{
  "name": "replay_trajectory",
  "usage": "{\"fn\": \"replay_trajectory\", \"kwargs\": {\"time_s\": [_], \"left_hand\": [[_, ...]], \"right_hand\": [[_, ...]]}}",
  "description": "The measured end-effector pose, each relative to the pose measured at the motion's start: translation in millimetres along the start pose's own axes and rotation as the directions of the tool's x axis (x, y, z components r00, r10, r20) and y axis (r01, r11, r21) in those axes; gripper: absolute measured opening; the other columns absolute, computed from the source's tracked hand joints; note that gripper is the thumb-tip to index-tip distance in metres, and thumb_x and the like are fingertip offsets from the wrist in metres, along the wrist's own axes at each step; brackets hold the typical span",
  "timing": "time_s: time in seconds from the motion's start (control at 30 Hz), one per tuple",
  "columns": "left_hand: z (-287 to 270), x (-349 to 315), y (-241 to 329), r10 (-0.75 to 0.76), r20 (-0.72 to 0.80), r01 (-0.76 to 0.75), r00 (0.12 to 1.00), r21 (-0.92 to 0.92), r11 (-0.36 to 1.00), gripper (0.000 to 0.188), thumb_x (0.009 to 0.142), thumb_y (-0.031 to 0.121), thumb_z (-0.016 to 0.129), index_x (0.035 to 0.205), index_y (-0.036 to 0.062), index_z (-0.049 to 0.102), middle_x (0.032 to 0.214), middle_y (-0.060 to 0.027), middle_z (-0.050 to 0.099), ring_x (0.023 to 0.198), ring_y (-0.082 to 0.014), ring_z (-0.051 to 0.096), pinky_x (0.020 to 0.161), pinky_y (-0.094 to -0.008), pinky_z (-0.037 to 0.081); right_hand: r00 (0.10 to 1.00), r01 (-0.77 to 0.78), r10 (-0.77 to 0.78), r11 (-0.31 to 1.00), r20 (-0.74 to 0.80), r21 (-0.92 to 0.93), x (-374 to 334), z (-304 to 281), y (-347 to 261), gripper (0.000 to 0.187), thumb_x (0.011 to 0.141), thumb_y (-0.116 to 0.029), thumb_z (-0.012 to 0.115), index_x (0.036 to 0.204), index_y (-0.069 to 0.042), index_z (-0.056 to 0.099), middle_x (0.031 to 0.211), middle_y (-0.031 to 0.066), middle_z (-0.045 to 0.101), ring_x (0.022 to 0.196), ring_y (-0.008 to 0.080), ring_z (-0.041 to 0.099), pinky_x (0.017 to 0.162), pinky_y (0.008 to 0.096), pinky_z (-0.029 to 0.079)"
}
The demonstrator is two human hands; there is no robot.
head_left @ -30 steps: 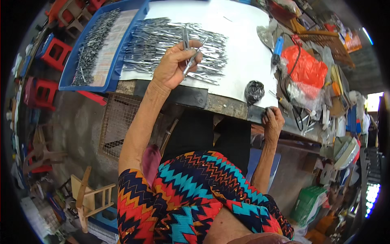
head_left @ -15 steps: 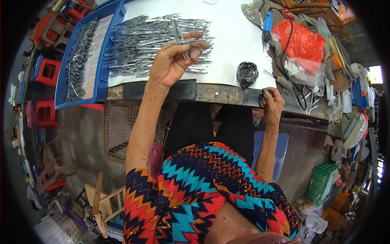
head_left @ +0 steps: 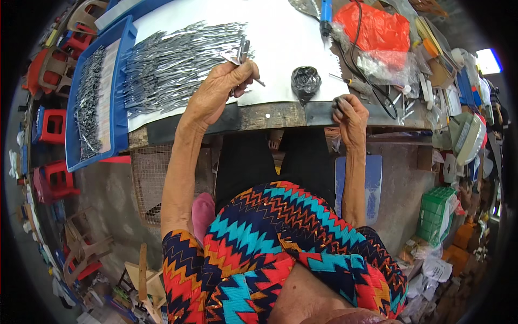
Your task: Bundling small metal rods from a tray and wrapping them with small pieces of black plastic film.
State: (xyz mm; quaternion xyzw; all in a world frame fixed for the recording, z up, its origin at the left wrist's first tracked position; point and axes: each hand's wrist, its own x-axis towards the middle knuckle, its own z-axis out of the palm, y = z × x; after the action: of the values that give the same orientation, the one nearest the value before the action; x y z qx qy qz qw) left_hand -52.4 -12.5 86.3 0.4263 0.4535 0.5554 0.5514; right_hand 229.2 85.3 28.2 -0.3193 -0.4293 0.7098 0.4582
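Observation:
My left hand [head_left: 224, 89] is closed round a few slim, shiny metal pieces [head_left: 243, 51] above the table's near edge. Some of them point up past the thumb and one sticks out to the right; their exact kind is unclear. Behind that hand lies a wide spread of similar thin metal pieces [head_left: 172, 67] on white sheeting. My right hand [head_left: 352, 116] hovers at the front edge with its fingers pinched together. Something dark shows at those fingertips, too small to name. Nearby stands a small round holder lined with black plastic [head_left: 306, 83].
A blue tray [head_left: 129, 70] with more metal pieces stands at the left. On the right are a blue corded tool [head_left: 326, 19], a red plastic bag [head_left: 372, 32], clear plastic and a screwdriver [head_left: 356, 83]. Red stools [head_left: 53, 125] stand on the floor at the left.
The view has shifted, so the table things sit further left. My left hand has turned and its fingers have closed more round the metal pieces. My right hand stays near the edge, pinched.

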Motion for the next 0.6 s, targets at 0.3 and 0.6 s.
{"fn": "replay_trajectory", "kwargs": {"time_s": [0.3, 0.6], "left_hand": [[21.4, 4.5, -1.9, -0.127, 0.123, 0.126, 0.984, 0.02, 0.992, 0.029, 0.087, 0.03, 0.051, 0.086, 0.0012, 0.054, 0.069, -0.0025, 0.049, 0.062, -0.0097, 0.043, 0.058, -0.0236, 0.037], [35.1, -2.4, -23.2, -0.084, 0.041, 0.003, 0.996, 0.882, 0.47, 0.013, 0.084, 0.008, 0.048, 0.096, 0.0026, 0.046, 0.062, -0.0145, 0.05, 0.059, -0.0266, 0.053, 0.058, -0.0362, 0.039]], "right_hand": [[0.996, 0.084, -0.08, 0.975, 0.029, -0.208, 0.6, 26.2, -11.9, 0.012, 0.078, -0.006, 0.058, 0.083, 0.005, 0.055, 0.066, 0.0035, 0.053, 0.053, 0.0067, 0.045, 0.048, 0.0191, 0.035], [0.992, 0.124, -0.094, 0.884, 0.087, -0.45, 2.6, 26.4, -7.6, 0.011, 0.08, -0.01, 0.06, 0.08, 0.001, 0.058, 0.061, -0.001, 0.053, 0.05, 0.0025, 0.043, 0.044, 0.017, 0.034]]}}
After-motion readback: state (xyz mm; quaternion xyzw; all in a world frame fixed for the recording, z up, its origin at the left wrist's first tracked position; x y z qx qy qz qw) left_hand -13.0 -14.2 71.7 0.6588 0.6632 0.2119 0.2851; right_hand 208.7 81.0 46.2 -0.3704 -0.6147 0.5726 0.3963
